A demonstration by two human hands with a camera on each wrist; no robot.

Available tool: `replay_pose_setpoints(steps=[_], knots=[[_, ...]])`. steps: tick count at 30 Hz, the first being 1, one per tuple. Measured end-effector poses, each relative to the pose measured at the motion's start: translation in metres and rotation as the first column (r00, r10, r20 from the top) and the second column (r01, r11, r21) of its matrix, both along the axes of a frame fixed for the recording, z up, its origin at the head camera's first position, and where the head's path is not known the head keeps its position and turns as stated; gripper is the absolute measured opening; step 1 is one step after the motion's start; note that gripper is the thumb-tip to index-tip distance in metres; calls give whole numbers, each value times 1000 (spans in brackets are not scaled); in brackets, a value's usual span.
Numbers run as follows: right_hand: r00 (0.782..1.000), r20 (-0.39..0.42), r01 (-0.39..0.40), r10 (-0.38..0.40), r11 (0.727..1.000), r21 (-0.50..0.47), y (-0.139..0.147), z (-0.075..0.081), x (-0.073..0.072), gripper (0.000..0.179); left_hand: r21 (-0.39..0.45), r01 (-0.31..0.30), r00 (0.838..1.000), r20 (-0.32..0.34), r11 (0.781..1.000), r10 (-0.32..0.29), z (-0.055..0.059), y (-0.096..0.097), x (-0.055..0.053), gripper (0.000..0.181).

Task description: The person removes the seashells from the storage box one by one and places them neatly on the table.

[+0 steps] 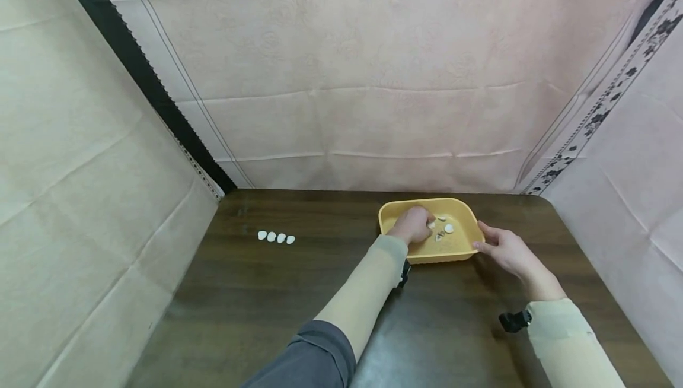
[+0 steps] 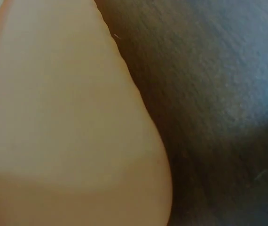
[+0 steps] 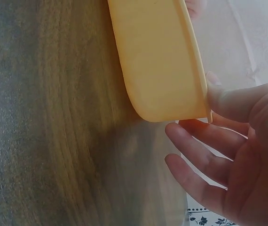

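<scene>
A shallow yellow plastic tray [image 1: 427,256] sits near the back of the table, right of the middle. My left hand [image 1: 413,225] reaches down into it, fingers bent, with a small white piece [image 1: 431,225] right at the fingertips; I cannot tell whether they pinch it. Several small shell-like pieces lie beside it in the tray, one a round white piece [image 1: 449,228]. My right hand [image 1: 504,247] grips the tray's right end. In the right wrist view the thumb [image 3: 232,101] presses the rim, while the fingers spread by the tray's end.
On the dark wooden table [image 1: 240,305], several white oval pieces [image 1: 271,237] lie in a short row at the left. Pale cloth [image 1: 373,79] hangs behind the table and along both sides. My forearm fills much of the left wrist view.
</scene>
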State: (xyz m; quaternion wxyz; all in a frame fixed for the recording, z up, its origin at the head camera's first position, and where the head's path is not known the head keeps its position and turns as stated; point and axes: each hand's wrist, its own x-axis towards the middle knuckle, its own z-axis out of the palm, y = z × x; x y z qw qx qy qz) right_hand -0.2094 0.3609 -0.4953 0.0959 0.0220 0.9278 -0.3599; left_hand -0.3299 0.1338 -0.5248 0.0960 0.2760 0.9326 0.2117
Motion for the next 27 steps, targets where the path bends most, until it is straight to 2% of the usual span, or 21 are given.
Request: replay_pose_setpoints(steps=[3, 13, 22, 27], knots=[[1000, -1, 0, 0, 1000, -8, -1, 0, 0, 76, -15, -1, 1000, 4, 1000, 1, -1, 0, 2, 33], [1000, -12, 8, -8, 1000, -6, 0, -1, 2, 77, 24, -96, 994, 58, 995, 95, -4, 5, 7, 19], [1000, -10, 11, -11, 1000, -2, 0, -2, 3, 78, -5, -87, 996, 25, 996, 87, -7, 6, 9, 14], [1000, -10, 11, -11, 1000, -4, -1, -2, 3, 78, -78, -60, 998, 19, 995, 62, -8, 8, 7, 12]])
